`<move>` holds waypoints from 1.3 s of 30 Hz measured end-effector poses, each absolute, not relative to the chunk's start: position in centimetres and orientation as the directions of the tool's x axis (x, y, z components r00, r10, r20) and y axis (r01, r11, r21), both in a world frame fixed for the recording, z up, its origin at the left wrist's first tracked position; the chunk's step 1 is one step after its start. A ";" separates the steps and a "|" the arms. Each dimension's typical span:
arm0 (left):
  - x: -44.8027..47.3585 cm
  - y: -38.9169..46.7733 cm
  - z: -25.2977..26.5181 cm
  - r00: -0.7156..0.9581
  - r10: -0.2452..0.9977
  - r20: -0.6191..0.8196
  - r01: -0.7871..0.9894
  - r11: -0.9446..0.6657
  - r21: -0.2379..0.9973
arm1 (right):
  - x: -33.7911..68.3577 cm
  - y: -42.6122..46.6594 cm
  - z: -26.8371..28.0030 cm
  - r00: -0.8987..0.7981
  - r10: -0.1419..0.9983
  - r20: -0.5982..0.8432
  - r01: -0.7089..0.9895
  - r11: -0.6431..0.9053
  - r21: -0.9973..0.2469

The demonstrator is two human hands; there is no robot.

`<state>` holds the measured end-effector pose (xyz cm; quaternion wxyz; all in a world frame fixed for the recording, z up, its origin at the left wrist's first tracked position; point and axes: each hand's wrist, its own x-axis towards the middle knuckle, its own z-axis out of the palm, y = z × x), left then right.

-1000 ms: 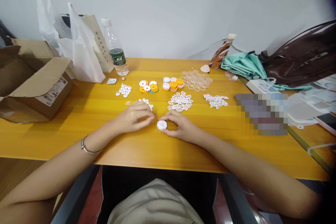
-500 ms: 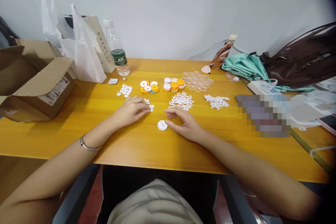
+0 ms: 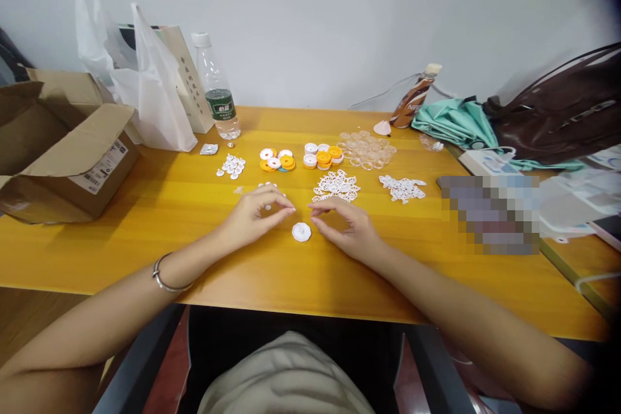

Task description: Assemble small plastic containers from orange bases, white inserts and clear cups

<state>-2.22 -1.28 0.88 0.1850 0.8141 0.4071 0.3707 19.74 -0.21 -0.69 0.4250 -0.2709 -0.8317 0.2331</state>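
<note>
A white round plastic disc [image 3: 301,231] lies flat on the table between my hands. Just up and left of it, my left hand [image 3: 252,215] has thumb and index finger pinched together; anything between the tips is too small to make out. My right hand [image 3: 350,225] is at the disc's right edge, thumb and index finger apart with nothing visible between them. Small white pieces [image 3: 268,186] lie behind my left hand, which partly covers them. Beyond my right hand is a pile of white openwork pieces [image 3: 336,185].
Farther back are white caps [image 3: 233,167], orange and white rings [image 3: 277,160], stacked orange and white discs [image 3: 323,156], clear rings [image 3: 366,149] and small white parts [image 3: 402,188]. A water bottle [image 3: 222,103] and cardboard box [image 3: 92,155] stand left; a brown bottle [image 3: 413,100] leans right.
My left hand has moved right, from the small white pieces toward the disc, its fingertips now pinched. My right hand has drawn slightly off the disc, leaving its top uncovered.
</note>
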 end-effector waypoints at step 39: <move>-1.3 -2.4 -0.2 0.584 0.776 0.238 0.664 -0.625 0.409 | 20.2 0.3 -0.8 -0.709 0.665 0.236 0.362 0.630 -0.687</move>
